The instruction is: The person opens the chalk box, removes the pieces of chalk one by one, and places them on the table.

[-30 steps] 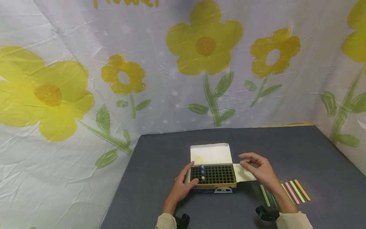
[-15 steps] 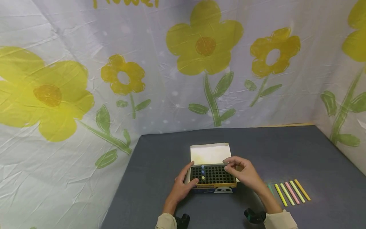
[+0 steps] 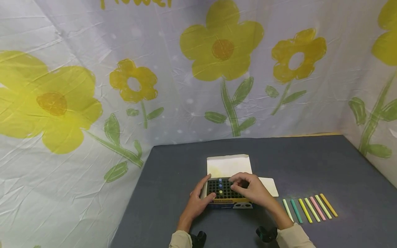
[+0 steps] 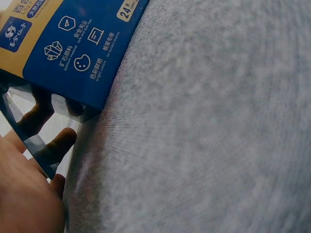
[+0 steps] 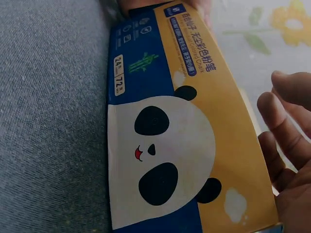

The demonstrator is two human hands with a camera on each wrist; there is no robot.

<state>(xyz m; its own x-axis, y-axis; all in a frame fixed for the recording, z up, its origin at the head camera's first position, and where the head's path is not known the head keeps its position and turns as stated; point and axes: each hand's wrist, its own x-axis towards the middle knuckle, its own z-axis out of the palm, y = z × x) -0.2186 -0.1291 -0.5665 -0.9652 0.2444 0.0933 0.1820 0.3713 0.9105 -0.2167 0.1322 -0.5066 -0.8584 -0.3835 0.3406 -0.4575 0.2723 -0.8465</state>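
A blue and yellow chalk box (image 3: 223, 201) stands on the dark table with its lid (image 3: 228, 165) folded back. Inside is a black holder full of round holes. Two blue chalk sticks (image 3: 220, 185) and one yellow chalk stick (image 3: 221, 192) poke up from it in a line. My left hand (image 3: 196, 201) grips the left end of the box, thumb at the near corner and fingers toward the far one. Over the right part of the holder hovers my right hand (image 3: 252, 189), fingers loosely bent; no chalk shows in it. The panda-printed front (image 5: 160, 150) fills the right wrist view.
To the right of the box lies a row of several loose chalk sticks, among them a teal stick (image 3: 296, 211), a pink stick (image 3: 317, 208) and an orange stick (image 3: 328, 205). A white side flap (image 3: 269, 186) sticks out rightward. Behind the table hangs a flower-printed cloth (image 3: 173, 113).
My right hand has travelled left, from above the side flap to over the holder, uncovering the flap and the chalk row. The left hand and the box stay in place.
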